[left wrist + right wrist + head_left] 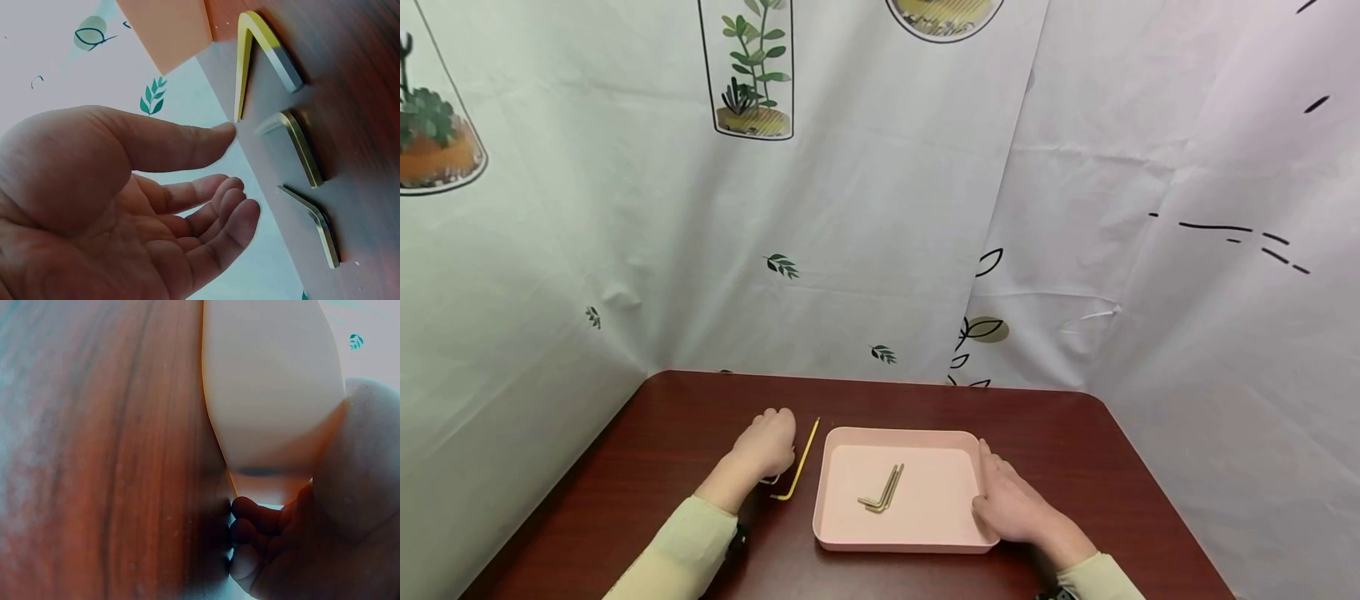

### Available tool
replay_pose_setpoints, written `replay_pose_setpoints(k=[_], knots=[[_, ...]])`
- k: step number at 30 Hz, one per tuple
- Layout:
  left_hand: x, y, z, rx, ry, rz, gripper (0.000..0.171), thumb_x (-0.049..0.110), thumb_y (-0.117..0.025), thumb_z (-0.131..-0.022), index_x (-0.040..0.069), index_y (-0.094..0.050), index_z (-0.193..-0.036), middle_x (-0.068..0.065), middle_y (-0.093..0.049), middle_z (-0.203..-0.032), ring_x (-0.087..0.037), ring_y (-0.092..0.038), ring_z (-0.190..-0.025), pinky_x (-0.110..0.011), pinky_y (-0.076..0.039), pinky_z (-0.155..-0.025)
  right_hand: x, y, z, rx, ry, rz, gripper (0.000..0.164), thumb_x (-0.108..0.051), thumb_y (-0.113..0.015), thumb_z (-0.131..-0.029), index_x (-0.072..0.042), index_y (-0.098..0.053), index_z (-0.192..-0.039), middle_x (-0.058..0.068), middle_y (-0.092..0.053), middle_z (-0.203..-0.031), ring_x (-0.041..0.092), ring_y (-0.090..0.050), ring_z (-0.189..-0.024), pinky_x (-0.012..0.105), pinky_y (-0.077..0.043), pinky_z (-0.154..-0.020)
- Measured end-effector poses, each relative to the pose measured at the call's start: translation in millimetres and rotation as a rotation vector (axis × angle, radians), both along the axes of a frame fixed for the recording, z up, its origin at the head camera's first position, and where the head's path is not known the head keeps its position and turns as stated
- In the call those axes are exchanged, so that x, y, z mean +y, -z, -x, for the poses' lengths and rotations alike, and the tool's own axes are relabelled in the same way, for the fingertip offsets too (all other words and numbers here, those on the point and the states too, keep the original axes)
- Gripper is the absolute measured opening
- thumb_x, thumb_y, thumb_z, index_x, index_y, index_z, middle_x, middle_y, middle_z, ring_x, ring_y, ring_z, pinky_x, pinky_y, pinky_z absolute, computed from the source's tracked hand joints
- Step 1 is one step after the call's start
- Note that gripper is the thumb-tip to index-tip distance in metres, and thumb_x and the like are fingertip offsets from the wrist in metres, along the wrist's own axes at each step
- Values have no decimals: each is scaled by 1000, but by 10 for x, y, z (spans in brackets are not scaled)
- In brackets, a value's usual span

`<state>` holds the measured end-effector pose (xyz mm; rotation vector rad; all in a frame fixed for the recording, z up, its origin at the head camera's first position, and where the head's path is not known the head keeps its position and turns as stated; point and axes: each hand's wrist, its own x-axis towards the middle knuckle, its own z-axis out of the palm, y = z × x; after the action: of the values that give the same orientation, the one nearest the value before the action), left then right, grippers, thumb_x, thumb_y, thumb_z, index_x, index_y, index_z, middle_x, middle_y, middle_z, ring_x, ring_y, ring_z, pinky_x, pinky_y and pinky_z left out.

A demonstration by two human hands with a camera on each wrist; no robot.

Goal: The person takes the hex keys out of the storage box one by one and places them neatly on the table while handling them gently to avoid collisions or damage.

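In the head view my left hand (767, 442) is over the table left of the tray, its fingers loosely bent around nothing. The left wrist view shows the thumb apart from the fingers (231, 231). Beyond them lie a yellow hex key (250, 37) with a bare metal end and two brass-coloured hex keys, one in the middle (303, 150) and one lower (322, 234). My right hand (1011, 504) holds the right side of the pink tray (910, 548), thumb at the rim and fingers along the outer wall. Several brass-coloured hex keys (886, 492) lie together inside the tray.
The dark red-brown wooden table (1075, 450) has rounded far corners. A pale curtain (880, 208) printed with plants hangs around its back and sides.
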<state>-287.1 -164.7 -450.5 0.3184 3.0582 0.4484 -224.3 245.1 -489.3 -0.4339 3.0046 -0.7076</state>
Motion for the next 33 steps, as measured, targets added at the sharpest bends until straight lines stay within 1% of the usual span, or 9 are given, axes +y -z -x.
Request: replay_pose_setpoints(k=[4, 8, 11, 16, 20, 23, 29, 33], knots=[[42, -21, -14, 20, -8, -25, 32, -3, -68, -98, -15, -60, -126, -30, -60, -112, -48, -61, -107, -57, -54, -84, -1, 0, 5, 2, 0, -1, 90, -5, -67, -93, 20, -20, -166, 41, -41, -164, 49, -43, -154, 63, -38, -123], [94, -19, -24, 46, -18, -57, 37, -4, -70, -95, -17, -57, -127, -31, -55, -115, -45, -56, -104, -54, -53, -80, 3, 3, 10, 6, -2, -3, 90, -6, -67, -93, 20, -20, -166, 41, -41, -164, 49, -43, -154, 63, -38, -123], [134, -28, -44, 64, -14, -70, 37, -4, -72, -93, -16, -55, -125, -29, -52, -112, -42, -51, -101, -53, -51, -78, 5, 6, 11, 6, -2, -3, 90, -6, -67, -94, 20, -20, -166, 40, -41, -164, 49, -44, -154, 63, -38, -123], [173, -54, -75, 89, 23, -73, 37, -4, -75, -92, -14, -56, -122, -25, -51, -109, -40, -49, -100, -52, -51, -75, 2, 7, 6, 11, 0, -2, 90, -5, -67, -93, 20, -21, -166, 40, -42, -163, 50, -44, -153, 63, -38, -123], [193, -53, -83, 101, 62, -69, 31, 0, -76, -97, -9, -57, -119, -21, -50, -108, -36, -48, -99, -50, -49, -74, -2, 10, 2, 13, -1, 1, 90, -5, -67, -92, 20, -21, -166, 40, -42, -163, 50, -44, -153, 63, -39, -123], [211, -55, -94, 119, 87, -60, 28, 4, -77, -101, -7, -57, -118, -19, -51, -106, -34, -47, -97, -48, -49, -74, -2, 13, -2, 11, -2, 0, 90, -5, -67, -93, 20, -21, -166, 41, -42, -163, 50, -44, -153, 63, -39, -123], [260, -89, -117, 170, 118, -44, 25, 9, -76, -103, -4, -57, -110, -17, -51, -103, -33, -47, -94, -48, -50, -75, -4, 4, -5, 14, 1, -6, 90, -5, -67, -92, 22, -21, -165, 42, -41, -163, 51, -43, -153, 63, -38, -123], [294, -104, -121, 177, 128, -37, 25, 10, -76, -102, -5, -57, -111, -18, -52, -106, -33, -47, -97, -49, -50, -77, -9, -13, -10, 14, 0, -4, 89, -4, -66, -92, 23, -22, -164, 43, -41, -162, 52, -43, -153, 63, -37, -123]])
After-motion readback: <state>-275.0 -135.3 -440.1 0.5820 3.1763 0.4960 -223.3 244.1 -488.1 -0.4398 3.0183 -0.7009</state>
